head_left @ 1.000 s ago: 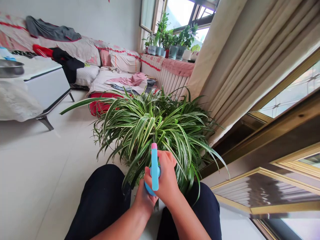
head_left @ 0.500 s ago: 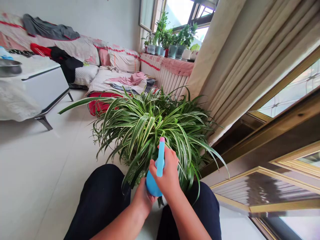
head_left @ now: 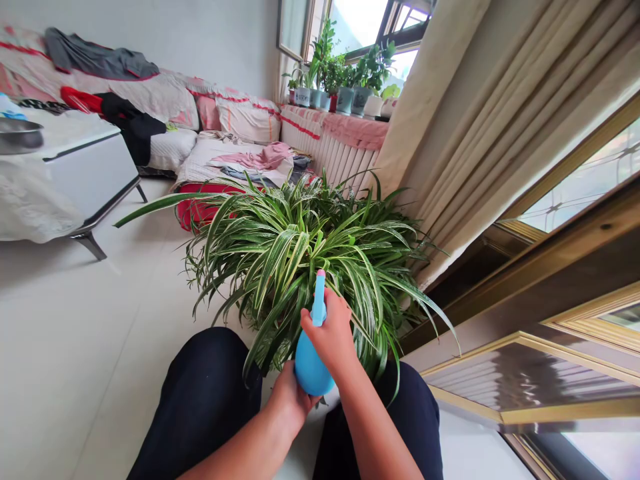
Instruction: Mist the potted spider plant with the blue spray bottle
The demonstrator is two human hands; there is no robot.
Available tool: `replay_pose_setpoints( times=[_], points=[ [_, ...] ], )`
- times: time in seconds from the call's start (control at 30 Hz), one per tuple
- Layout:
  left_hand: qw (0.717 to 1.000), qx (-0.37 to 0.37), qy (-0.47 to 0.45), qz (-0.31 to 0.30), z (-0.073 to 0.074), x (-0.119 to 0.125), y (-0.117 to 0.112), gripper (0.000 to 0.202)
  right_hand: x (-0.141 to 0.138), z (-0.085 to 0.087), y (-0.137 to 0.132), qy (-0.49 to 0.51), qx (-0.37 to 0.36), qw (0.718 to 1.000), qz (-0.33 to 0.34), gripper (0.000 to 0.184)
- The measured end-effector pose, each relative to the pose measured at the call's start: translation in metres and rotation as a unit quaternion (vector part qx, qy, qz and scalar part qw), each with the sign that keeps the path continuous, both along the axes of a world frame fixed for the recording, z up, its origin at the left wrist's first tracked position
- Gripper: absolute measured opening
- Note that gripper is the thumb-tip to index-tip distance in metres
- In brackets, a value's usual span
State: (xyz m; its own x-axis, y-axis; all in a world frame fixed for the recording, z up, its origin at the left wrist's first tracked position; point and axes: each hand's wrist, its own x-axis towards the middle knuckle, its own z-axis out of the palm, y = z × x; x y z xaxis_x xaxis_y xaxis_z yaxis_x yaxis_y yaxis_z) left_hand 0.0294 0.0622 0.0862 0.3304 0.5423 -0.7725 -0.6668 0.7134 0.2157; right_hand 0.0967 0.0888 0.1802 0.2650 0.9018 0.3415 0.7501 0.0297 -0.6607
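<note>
A blue spray bottle (head_left: pixel 311 368) with a pink nozzle tip is held between my knees, tilted away from me. My right hand (head_left: pixel 334 330) is wrapped round its neck and spray head; the trigger is hidden by the fingers. Below, my left hand (head_left: pixel 291 395) cups the base of the bottle from the left. Right in front of the nozzle spreads a large, bushy spider plant (head_left: pixel 295 247) with long green-and-cream striped leaves. Its pot is hidden under the foliage.
A curtain (head_left: pixel 465 127) and a brown wood-framed door (head_left: pixel 525 280) stand to the right. Potted plants (head_left: pixel 345 97) line the windowsill. Left are a white table (head_left: pixel 95 170) with a metal bowl (head_left: pixel 20 136) and a sofa (head_left: pixel 165 100) strewn with clothes.
The spray bottle has tipped forward, so its nozzle points more toward the plant and more of its blue body shows. Both hands keep their hold.
</note>
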Motion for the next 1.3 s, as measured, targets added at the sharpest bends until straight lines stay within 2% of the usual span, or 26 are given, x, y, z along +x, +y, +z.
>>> replay_pose_setpoints(
  times=[0.17,0.37,0.5,0.7,0.9,1.03,1.17,1.3],
  points=[
    [0.999,-0.005,0.045,-0.001,0.012,-0.002,0.002,0.018,0.003,0.005,0.006,0.005,-0.003,1.0,0.0,0.029],
    [0.998,-0.014,0.056,0.0,0.004,-0.001,0.003,0.015,0.001,0.006,0.014,0.004,-0.026,1.0,-0.018,0.016],
    [0.998,-0.009,0.054,0.001,0.003,-0.002,0.004,0.017,-0.001,0.005,0.016,0.005,-0.032,0.999,-0.017,0.022],
    [0.999,0.009,0.033,-0.02,0.012,-0.003,0.005,0.021,-0.002,0.007,0.014,0.009,-0.035,0.999,-0.008,0.027],
    [0.999,0.032,0.001,-0.017,0.018,-0.003,0.006,0.018,0.008,0.016,0.002,0.088,0.021,0.995,-0.03,0.042],
    [0.998,0.062,-0.025,-0.007,0.02,-0.004,0.004,0.019,0.02,0.017,-0.002,0.135,0.065,0.988,-0.047,0.039],
    [0.998,0.057,-0.029,-0.018,0.019,-0.002,0.002,0.019,0.023,0.015,-0.004,0.114,0.06,0.99,-0.062,0.037],
    [0.998,0.051,-0.028,-0.027,0.015,0.002,0.0,0.015,0.022,0.012,-0.005,0.051,0.044,0.995,-0.08,0.034]
  ],
)
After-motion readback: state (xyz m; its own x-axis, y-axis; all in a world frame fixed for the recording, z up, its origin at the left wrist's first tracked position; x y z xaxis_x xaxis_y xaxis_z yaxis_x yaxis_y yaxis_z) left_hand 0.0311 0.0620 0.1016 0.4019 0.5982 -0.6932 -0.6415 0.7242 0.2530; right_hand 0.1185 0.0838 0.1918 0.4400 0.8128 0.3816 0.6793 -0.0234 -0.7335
